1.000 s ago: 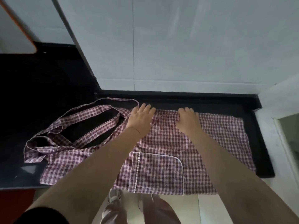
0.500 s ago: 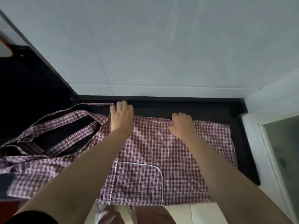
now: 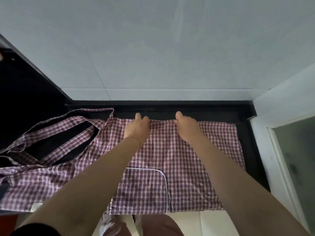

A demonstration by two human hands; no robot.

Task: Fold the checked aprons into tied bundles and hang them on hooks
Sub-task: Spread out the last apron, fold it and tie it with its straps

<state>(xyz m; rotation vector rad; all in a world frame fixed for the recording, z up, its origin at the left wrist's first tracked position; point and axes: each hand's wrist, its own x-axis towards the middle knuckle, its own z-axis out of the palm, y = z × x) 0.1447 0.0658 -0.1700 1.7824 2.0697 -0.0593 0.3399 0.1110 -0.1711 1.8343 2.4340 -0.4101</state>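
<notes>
While lying spread flat on the black counter (image 3: 187,111), the checked apron (image 3: 179,159) is overhanging its near edge | left hand (image 3: 137,128) is pinching the apron's far hem | right hand (image 3: 187,126) is gripping that hem alongside.

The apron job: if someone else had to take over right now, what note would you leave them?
Left hand: fingers curled over the far edge of the checked apron, grip on the cloth.
Right hand: the same, pinching the far edge further right.
Apron: spread flat on the black counter, pocket facing up near the front edge, straps trailing loose to the left.
Done: the apron is laid out; no fold shows yet.
Left: fold it, tie it into a bundle with the straps, hang it up. No hooks or other aprons are in view.
</notes>
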